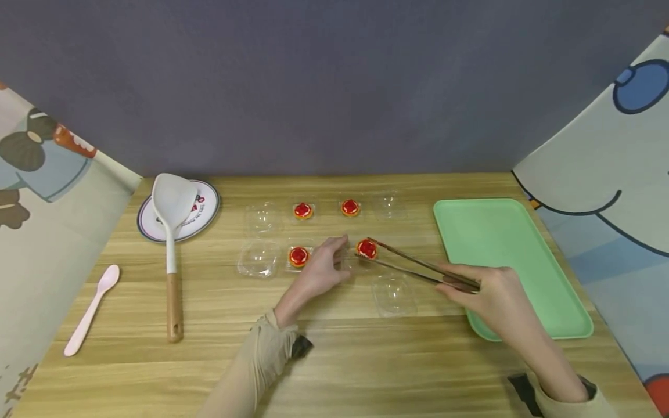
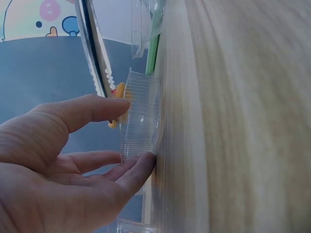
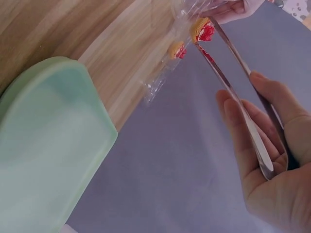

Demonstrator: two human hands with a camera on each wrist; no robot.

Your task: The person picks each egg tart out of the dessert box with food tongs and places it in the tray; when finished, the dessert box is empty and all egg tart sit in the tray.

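Observation:
My right hand (image 1: 502, 296) grips metal tongs (image 1: 418, 264), whose serrated tips stand on either side of a small tart (image 1: 366, 249) with a red and white top. In the right wrist view the tips meet the tart (image 3: 201, 30) at its edges. Under that tart is a clear plastic box (image 2: 142, 119). My left hand (image 1: 321, 267) holds this box between thumb and fingers, the fingertips low along its side near the table. Another tart (image 1: 299, 256) lies in a clear box just left of that hand. Two more tarts sit in boxes behind, one at left (image 1: 303, 211), one at right (image 1: 350, 207).
Clear domed lids stand open beside the boxes, one lid (image 1: 394, 295) nearest the front. At right lies a green tray (image 1: 522, 261). On the left, a white turner (image 1: 171, 232) with a wooden handle rests across a plate (image 1: 209, 203), and a pink spoon (image 1: 91, 310) lies farther out.

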